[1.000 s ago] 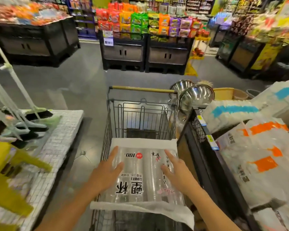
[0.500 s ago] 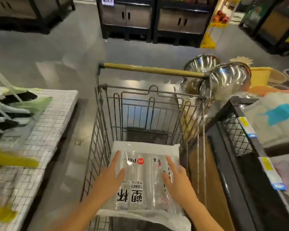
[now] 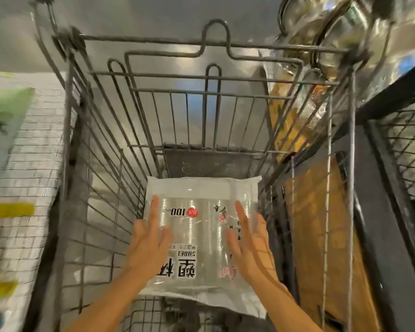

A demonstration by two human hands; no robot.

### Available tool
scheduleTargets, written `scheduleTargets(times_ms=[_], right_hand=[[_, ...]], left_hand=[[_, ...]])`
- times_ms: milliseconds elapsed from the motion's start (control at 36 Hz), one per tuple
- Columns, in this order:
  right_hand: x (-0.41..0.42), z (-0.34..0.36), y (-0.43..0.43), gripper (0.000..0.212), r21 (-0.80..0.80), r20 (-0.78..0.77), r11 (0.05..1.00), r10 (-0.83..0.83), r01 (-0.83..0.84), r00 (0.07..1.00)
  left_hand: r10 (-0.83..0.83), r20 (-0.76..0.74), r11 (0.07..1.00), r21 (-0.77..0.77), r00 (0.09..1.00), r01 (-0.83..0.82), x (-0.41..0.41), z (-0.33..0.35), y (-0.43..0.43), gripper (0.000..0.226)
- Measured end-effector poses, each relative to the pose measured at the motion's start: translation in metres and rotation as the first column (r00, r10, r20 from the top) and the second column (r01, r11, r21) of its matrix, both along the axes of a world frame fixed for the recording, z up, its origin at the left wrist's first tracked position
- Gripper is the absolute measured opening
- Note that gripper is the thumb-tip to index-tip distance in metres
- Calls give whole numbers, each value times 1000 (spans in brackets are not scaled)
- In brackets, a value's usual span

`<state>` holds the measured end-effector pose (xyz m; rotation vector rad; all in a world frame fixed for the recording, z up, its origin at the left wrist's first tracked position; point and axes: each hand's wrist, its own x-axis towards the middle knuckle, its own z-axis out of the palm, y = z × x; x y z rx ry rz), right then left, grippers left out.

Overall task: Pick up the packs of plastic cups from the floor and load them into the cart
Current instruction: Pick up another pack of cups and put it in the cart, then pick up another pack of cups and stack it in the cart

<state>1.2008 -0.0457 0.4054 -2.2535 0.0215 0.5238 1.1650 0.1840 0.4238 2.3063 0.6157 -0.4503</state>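
A clear plastic pack of cups (image 3: pixel 197 236) with black and red print lies flat, low inside the wire shopping cart (image 3: pixel 139 130), against the cart's right side. My left hand (image 3: pixel 149 243) lies flat on the pack's left half with straight fingers. My right hand (image 3: pixel 249 245) lies flat on its right half, fingers straight and spread. Both hands are down inside the basket. The underside of the pack and what it rests on are hidden.
A white woven-covered platform (image 3: pixel 27 178) with green and yellow items stands left of the cart. On the right are a dark shelf frame (image 3: pixel 379 188), cardboard (image 3: pixel 321 224) and shiny steel bowls (image 3: pixel 333 32). Grey floor lies beyond the cart.
The pack has gone down from the cart's top rim to deep inside the basket, both hands staying flat on it. The view has tilted down and closer.
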Motion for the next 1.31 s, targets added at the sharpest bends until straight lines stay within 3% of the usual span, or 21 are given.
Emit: scheduleTargets(times_ms=[83, 222, 333, 417, 528, 611, 694, 806, 1028, 1139, 1306], right_hand=[[4, -1, -1, 61, -98, 29, 993, 69, -66, 997], [7, 21, -3, 60, -211, -142, 969, 98, -127, 985], [15, 54, -3, 62, -331, -229, 912, 172, -243, 958], [17, 95, -8, 57, -433, -148, 864, 212, -256, 966], [17, 178, -20, 44, -511, 10, 822, 298, -252, 954], [5, 247, -35, 28, -554, 121, 811, 304, -190, 945], [-26, 313, -52, 28, -619, 203, 780, 274, -94, 940], [-95, 384, -84, 32, -652, 309, 756, 190, 62, 932], [-286, 497, -172, 41, -623, 396, 667, -182, 408, 900], [-409, 532, -217, 40, -643, 432, 533, -341, 550, 835], [-614, 556, -251, 41, -641, 485, 279, -575, 715, 659]], left_hand=[[-1, -9, 1000, -14, 1000, 1, 3, -1, 3, 69], [-3, -92, 999, -52, 996, -2, 2, 15, 4, 69], [-46, -135, 997, 51, 990, 53, 6, 44, 9, 66], [-200, -129, 951, 211, 971, 224, 13, 78, 15, 63], [-360, -21, 887, 301, 933, 349, 28, 153, 10, 55], [-525, 11, 776, 417, 851, 473, 34, 223, -3, 51], [-635, 55, 705, 447, 770, 550, 28, 290, -24, 38], [-779, 173, 599, 492, 603, 632, -5, 366, -72, 25], [-940, 275, 325, 534, 203, 781, -114, 482, -213, 35], [-959, 282, 162, 552, 0, 818, -195, 512, -289, 43], [-880, 261, -155, 632, -396, 760, -359, 538, -392, 43]])
